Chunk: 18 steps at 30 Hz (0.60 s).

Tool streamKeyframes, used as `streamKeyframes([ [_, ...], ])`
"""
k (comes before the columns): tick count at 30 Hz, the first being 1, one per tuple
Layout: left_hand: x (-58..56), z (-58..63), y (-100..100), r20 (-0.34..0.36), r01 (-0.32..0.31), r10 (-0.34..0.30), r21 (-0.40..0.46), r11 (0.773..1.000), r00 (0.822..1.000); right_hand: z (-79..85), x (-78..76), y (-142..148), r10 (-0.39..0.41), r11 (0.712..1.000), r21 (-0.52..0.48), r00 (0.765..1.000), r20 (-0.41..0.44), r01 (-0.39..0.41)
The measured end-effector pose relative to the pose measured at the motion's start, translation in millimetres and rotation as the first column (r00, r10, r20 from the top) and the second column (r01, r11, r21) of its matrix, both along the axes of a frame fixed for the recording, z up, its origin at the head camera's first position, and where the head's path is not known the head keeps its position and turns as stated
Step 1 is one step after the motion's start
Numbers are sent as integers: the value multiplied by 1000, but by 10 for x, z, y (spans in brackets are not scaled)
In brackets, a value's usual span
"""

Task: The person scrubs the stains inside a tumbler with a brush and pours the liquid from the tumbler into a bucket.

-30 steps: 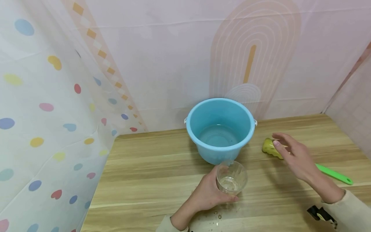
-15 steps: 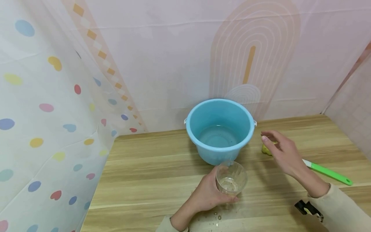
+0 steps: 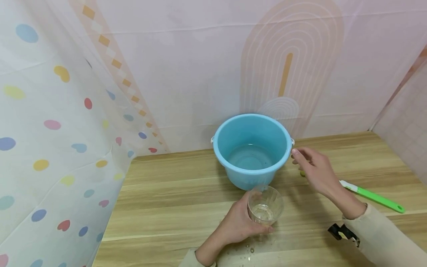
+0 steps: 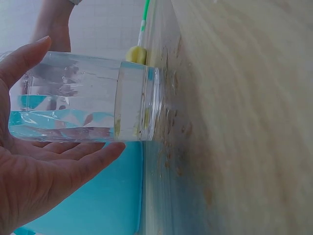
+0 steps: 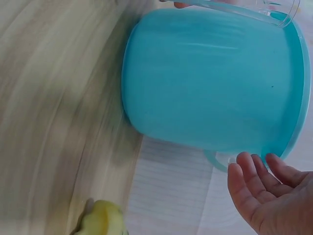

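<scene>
My left hand [image 3: 237,222] grips a clear glass [image 3: 271,204] from its left side, just in front of the blue bucket. The left wrist view shows the thumb on one side of the glass [image 4: 78,93] and the fingers along the other. The glass stands upright close over wet drops on the table. A little water lies in the bottom of the light blue bucket [image 3: 251,126]. My right hand [image 3: 315,170] is at the bucket's right side, fingers loosely bent and holding nothing. In the right wrist view its fingertips [image 5: 243,159] are right by the rim.
Behind the right hand lies a sponge brush, its yellow head [image 5: 105,218] mostly hidden in the head view and its green handle [image 3: 380,198] pointing right. Water drops [image 3: 251,250] dot the wooden table [image 3: 166,207]. A patterned curtain [image 3: 186,74] hangs behind.
My right hand has moved left from over the sponge brush to the bucket's right rim. My left hand and the glass have stayed in place.
</scene>
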<state>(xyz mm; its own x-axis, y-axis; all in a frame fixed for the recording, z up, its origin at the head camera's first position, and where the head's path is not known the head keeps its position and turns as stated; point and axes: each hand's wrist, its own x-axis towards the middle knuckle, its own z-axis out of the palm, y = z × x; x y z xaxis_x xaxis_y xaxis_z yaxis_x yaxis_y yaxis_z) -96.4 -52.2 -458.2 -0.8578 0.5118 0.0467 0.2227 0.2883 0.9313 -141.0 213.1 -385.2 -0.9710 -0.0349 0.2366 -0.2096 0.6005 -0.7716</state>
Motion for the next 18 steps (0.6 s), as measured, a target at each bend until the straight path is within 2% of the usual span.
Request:
streamKeyframes([
  [18, 21, 8, -12, -2, 2, -2, -13, 1000, 1000, 25, -175, -133, 13, 996, -90, 997, 74, -6],
])
